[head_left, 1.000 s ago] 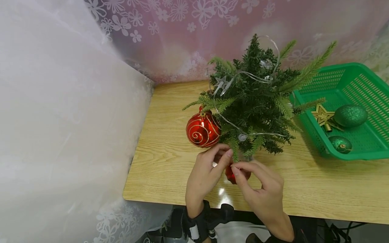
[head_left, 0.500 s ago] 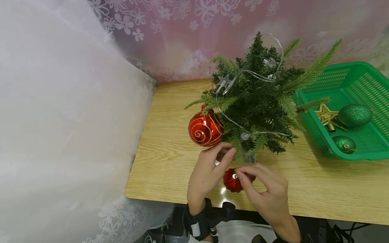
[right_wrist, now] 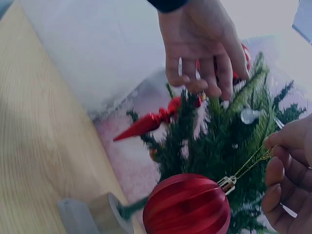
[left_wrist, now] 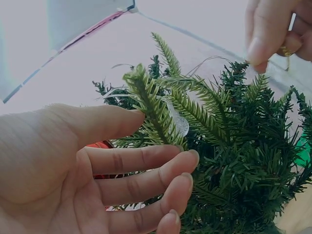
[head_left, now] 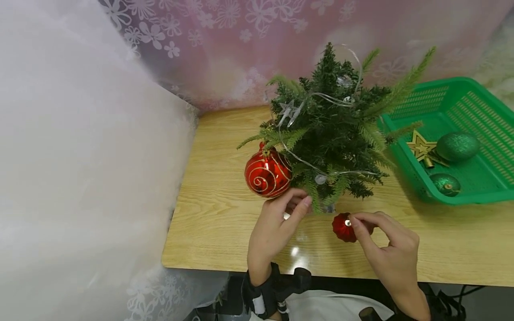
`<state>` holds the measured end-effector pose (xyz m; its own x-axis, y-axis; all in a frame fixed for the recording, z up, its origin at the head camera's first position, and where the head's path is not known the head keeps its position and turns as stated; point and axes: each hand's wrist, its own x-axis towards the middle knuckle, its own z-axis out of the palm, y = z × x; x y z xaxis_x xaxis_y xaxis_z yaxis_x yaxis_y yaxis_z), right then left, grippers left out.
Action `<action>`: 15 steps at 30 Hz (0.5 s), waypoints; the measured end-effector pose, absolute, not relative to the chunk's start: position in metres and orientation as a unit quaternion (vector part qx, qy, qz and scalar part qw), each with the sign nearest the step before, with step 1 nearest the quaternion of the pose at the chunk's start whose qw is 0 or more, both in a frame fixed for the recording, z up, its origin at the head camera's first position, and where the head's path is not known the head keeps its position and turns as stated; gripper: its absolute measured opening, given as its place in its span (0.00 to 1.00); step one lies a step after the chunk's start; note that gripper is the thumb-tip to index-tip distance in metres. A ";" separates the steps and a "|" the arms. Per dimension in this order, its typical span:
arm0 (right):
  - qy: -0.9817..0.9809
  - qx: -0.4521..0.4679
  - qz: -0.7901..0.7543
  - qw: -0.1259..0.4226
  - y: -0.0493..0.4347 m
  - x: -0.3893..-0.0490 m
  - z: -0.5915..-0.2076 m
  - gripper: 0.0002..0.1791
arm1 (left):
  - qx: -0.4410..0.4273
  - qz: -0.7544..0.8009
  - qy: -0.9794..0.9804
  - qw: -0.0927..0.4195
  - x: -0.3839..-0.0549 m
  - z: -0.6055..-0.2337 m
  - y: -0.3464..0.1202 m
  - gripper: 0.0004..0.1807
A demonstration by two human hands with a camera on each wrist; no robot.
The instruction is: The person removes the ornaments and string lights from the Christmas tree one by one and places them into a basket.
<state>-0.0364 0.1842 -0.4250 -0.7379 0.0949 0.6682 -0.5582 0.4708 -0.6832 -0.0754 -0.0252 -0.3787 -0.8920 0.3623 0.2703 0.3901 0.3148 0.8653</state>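
By its thin gold cord (right_wrist: 251,162), my right hand (head_left: 387,247) pinches a ribbed red Christmas ball (right_wrist: 187,207) with a metal cap; the ball hangs below the fingers, right of the tree's base in the head view. My left hand (head_left: 275,227) holds a light-green branch tip (left_wrist: 148,100) of a small artificial Christmas tree (head_left: 329,129) between thumb and index finger; its other fingers are spread loosely below. A shiny red ball with gold swirls (head_left: 267,173) hangs on the tree's left side. A red pointed ornament (right_wrist: 146,123) shows on the tree in the right wrist view.
A green plastic basket (head_left: 413,171) stands right of the tree, holding a gold star (head_left: 420,146) and two green ornaments (head_left: 458,147). Clear wire with bulbs (head_left: 320,179) winds round the tree. The wooden table (head_left: 213,223) meets a white curtain (head_left: 100,178) on the left.
My right hand has moved right, away from the left hand and branch, carrying the ribbed red ball with it. My left hand has stayed at the branch.
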 end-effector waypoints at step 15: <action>-0.796 -0.004 0.526 0.299 0.277 -0.060 -0.414 0.08 | -0.261 -0.518 -0.814 0.026 -0.077 -0.380 -0.024 0.15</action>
